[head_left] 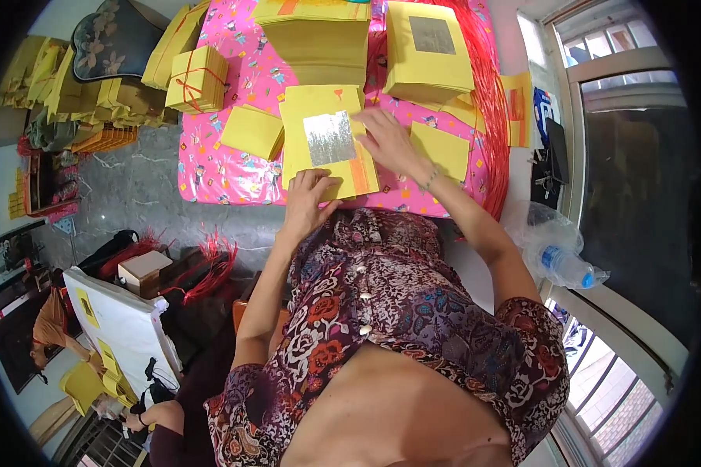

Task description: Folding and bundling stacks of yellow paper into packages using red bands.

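Observation:
A yellow sheet of joss paper (296, 140) with a silver foil square (329, 137) and an orange stripe lies in front of me on the pink table cover. My left hand (310, 204) is closed at its lower left edge, fingers on top and thumb by the near edge. How many sheets lie under the fingers, I cannot tell. My right hand (389, 142) rests along the sheet's right side, fingers stretched and slightly apart, tips at the edge. Smaller plain yellow stacks flank it: one on the left (251, 132), another under my right forearm (442, 149).
Tall stacks of yellow paper (315, 50) and a foil-topped stack (428, 70) stand at the far side. A string-tied bundle (198, 79) is at the left. Red strings (494, 148) hang down the right edge. A bagged plastic bottle (561, 263) sits by the window. Another person's hand (144, 419) shows lower left.

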The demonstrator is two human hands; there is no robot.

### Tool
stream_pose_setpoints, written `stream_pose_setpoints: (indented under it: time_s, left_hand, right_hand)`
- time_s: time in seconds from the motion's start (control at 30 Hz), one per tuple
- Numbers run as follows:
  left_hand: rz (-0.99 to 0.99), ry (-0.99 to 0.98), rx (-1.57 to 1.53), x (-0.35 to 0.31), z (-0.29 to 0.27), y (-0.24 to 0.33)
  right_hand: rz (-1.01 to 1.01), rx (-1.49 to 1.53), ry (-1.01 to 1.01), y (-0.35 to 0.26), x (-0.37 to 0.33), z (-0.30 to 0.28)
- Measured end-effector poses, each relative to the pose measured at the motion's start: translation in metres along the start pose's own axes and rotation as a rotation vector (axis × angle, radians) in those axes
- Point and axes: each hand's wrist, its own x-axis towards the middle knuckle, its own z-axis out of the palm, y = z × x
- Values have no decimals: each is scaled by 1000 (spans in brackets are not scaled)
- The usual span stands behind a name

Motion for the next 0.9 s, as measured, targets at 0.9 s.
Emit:
stream_pose_setpoints:
  time_s: [0.9]
  left_hand:
    - [-26, 0, 8, -1, 3, 1]
  right_hand:
    - [12, -182, -167, 30, 91, 62]
